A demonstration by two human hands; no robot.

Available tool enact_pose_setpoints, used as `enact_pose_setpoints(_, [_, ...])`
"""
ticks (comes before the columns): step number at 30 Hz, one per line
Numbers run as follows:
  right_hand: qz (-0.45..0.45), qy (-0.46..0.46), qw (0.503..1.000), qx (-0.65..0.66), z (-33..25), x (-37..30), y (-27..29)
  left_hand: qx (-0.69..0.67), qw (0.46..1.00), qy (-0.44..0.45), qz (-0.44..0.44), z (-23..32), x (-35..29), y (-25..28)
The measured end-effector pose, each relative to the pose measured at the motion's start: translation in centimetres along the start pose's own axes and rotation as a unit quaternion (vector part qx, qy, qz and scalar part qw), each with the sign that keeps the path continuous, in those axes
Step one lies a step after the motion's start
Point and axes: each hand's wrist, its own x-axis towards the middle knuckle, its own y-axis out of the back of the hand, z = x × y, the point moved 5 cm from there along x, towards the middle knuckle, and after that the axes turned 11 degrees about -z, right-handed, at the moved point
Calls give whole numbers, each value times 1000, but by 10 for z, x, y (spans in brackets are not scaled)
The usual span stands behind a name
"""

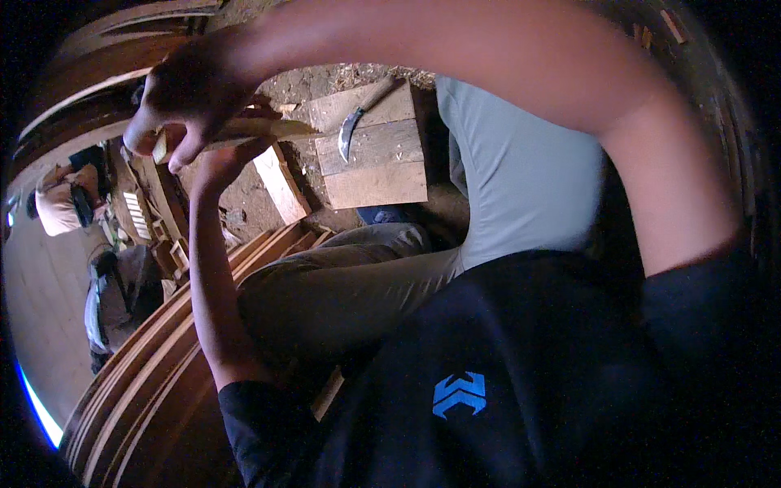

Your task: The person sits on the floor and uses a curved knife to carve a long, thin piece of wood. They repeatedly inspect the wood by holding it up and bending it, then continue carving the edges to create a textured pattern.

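Observation:
A pale strip of wood point(272, 128) is held up at the upper left, one cut end facing me. My right hand point(191, 98), at the end of an arm that reaches across the top, is closed around the strip near that end. My left hand point(230, 163) grips it from below, its fingers partly hidden by the wood and shadow. To the right of both hands, a curved-blade knife point(348, 134) with a wooden handle lies on a low platform of boards point(378, 185), apart from my hands.
Long stacked wooden strips point(154, 350) run along my left side. More timber point(106, 61) lies at the far left. A light offcut point(281, 183) rests on the dirt floor beside the platform. Two other people, one in a pale top point(61, 203), are farther left.

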Motion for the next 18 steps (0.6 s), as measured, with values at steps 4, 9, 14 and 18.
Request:
enact_pose_setpoints(4, [-16, -12, 1000, -3, 1, -6, -3, -16, 999, -3, -27, -8, 11, -4])
enact_pose_setpoints(9, [-36, -9, 999, -30, -2, 1, -3, 59, 998, 20, -6, 4, 1, -3])
enact_pose_setpoints(14, [-19, -5, 1000, -19, 1, -3, -4, 82, 997, -13, 3, 5, 2, -2])
enact_pose_setpoints(18, [-23, -10, 999, -22, 0, -3, -5, 117, 993, -1, 15, -6, -4, 5])
